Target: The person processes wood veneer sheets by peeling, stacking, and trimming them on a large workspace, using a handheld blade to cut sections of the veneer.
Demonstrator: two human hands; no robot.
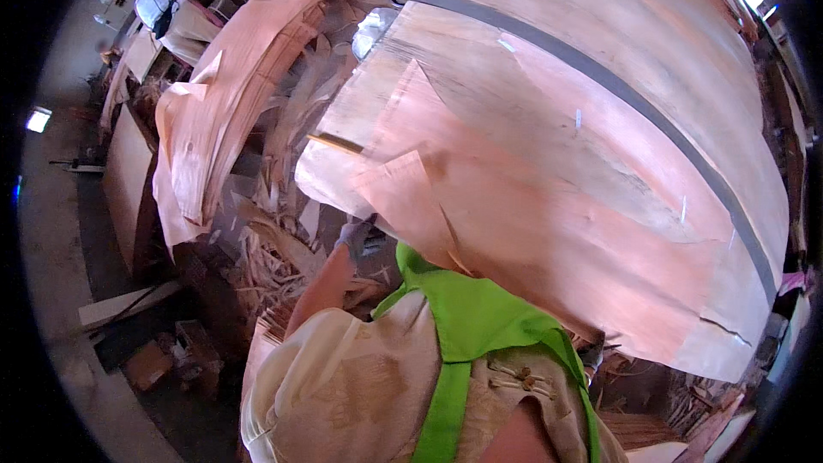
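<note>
A wide, thin pinkish wood veneer sheet (523, 206) lies over paler veneer on the large work surface before me. At its near left edge my left hand (356, 233), in a grey glove with dark fingertips, is closed on the veneer's rim. A loose, lighter veneer piece (399, 191) lies skewed just beyond that hand. My right hand (591, 358) is at the near edge further right, mostly hidden by my clothing and bright green apron (480, 317). A small dark pointed thing (611, 345) shows beside it; whether the hand holds it is unclear.
A dark curved strip (617, 86) crosses the veneer. A yellowish stick (335, 144) lies at its left edge. Torn veneer scraps (274, 261) litter the floor at left, beside a tall veneer stack (231, 94). Another person (171, 13) bends at far left.
</note>
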